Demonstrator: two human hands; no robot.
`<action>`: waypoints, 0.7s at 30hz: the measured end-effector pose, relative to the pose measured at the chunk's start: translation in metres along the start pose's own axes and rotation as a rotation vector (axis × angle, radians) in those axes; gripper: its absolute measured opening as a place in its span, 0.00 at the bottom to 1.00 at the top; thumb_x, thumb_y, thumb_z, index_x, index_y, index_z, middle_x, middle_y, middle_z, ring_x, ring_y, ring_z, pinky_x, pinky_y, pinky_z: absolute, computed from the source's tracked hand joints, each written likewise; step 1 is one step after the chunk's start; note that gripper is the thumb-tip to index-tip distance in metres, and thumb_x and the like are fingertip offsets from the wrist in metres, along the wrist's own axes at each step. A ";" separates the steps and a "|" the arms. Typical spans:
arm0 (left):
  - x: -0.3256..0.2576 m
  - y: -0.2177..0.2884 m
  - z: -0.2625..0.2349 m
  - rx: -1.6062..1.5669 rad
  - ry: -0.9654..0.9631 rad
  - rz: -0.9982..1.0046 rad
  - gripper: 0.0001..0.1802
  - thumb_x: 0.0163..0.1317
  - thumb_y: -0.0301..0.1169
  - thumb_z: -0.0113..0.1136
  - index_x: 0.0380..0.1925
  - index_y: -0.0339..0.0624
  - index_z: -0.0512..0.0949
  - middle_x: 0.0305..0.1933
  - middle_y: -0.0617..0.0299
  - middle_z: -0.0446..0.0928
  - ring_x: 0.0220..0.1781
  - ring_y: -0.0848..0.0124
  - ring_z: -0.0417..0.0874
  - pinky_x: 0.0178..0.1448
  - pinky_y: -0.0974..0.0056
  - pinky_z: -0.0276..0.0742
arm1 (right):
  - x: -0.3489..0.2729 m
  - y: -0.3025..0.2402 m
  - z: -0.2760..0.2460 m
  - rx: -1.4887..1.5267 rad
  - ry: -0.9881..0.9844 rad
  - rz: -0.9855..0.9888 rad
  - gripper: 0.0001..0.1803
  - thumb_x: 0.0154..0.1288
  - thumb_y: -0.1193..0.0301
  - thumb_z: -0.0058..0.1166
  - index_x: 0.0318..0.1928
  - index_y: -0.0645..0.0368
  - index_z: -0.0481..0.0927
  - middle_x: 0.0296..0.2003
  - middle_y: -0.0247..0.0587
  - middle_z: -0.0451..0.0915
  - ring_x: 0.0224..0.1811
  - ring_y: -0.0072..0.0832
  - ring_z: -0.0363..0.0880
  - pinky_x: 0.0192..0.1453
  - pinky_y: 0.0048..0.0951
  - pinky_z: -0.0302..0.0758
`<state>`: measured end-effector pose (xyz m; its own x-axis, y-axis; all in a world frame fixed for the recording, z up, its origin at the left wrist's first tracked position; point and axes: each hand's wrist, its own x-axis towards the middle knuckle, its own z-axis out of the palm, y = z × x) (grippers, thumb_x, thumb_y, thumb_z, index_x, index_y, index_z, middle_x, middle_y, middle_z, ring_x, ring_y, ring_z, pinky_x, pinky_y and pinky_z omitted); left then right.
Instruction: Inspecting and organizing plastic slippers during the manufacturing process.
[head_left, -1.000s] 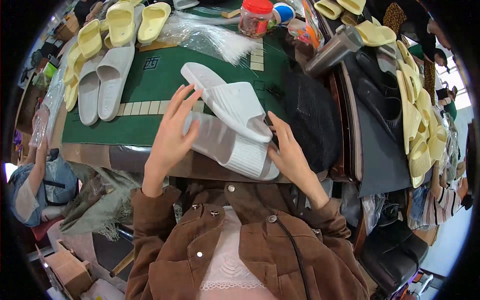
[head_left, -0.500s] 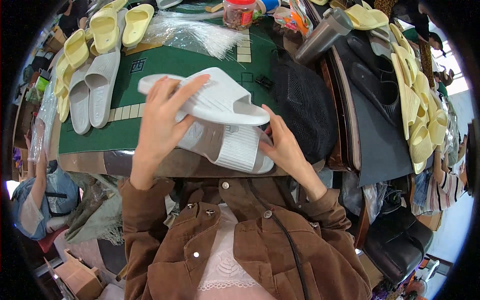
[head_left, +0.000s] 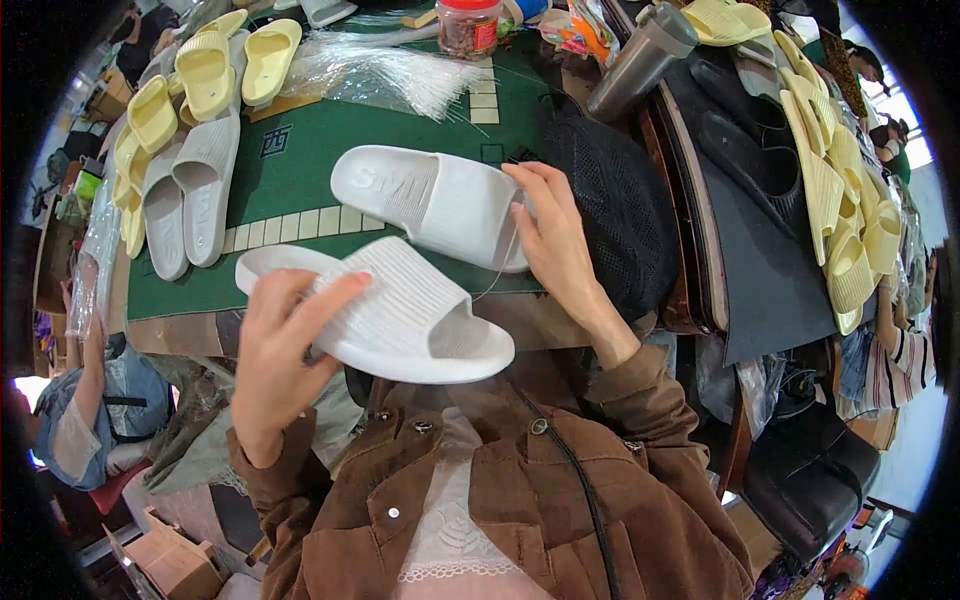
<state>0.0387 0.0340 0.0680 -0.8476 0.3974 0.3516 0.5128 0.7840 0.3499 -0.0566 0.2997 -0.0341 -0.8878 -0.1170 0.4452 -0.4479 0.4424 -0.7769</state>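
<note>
Green felt covers the worktable (head_left: 300, 190), crowded at its edges with footwear. Nearest, low in the centre of the frame, the left hand (head_left: 280, 350) closes its fingers over the ribbed white foam slide sandal (head_left: 385, 310), gripping its heel end and tilting it sole-up, seemingly to show the underside. Just above it, the right hand (head_left: 555, 240) pinches the toe edge of the second smooth white slide sandal (head_left: 430, 200) flat on the felt, steadying it; beyond, upper left, lie grey slides (head_left: 190, 195) and pale yellow slides (head_left: 205, 70).
</note>
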 end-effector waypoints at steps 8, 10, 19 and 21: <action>-0.027 -0.012 0.061 -0.012 -0.018 0.023 0.37 0.31 0.21 0.64 0.51 0.49 0.73 0.42 0.55 0.70 0.47 0.57 0.71 0.56 0.53 0.63 | -0.010 0.001 0.005 0.028 -0.158 -0.001 0.20 0.60 0.84 0.43 0.53 0.62 0.72 0.54 0.52 0.68 0.58 0.46 0.68 0.62 0.37 0.66; -0.023 -0.008 0.056 -0.060 -0.079 0.011 0.37 0.32 0.23 0.67 0.51 0.49 0.71 0.44 0.55 0.70 0.49 0.57 0.71 0.60 0.53 0.60 | -0.013 0.002 -0.001 0.053 -0.165 0.031 0.20 0.61 0.84 0.42 0.54 0.61 0.72 0.55 0.51 0.68 0.58 0.46 0.68 0.61 0.36 0.67; -0.026 -0.017 0.057 -0.623 -0.363 -0.188 0.18 0.50 0.23 0.66 0.41 0.38 0.72 0.45 0.56 0.72 0.45 0.64 0.74 0.49 0.67 0.69 | -0.022 0.002 -0.004 0.053 -0.167 0.017 0.21 0.62 0.84 0.41 0.56 0.60 0.70 0.58 0.51 0.67 0.60 0.45 0.68 0.62 0.35 0.66; -0.028 -0.019 0.072 -0.679 -0.349 -0.259 0.16 0.51 0.22 0.64 0.40 0.38 0.72 0.44 0.56 0.72 0.44 0.65 0.74 0.49 0.67 0.69 | -0.022 0.003 -0.004 0.083 -0.200 0.044 0.21 0.62 0.84 0.41 0.56 0.60 0.70 0.58 0.51 0.66 0.61 0.45 0.67 0.63 0.35 0.66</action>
<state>0.0433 0.0421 -0.0111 -0.8873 0.4567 -0.0649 0.1703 0.4551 0.8740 -0.0376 0.3067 -0.0448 -0.9063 -0.2772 0.3190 -0.4080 0.3769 -0.8315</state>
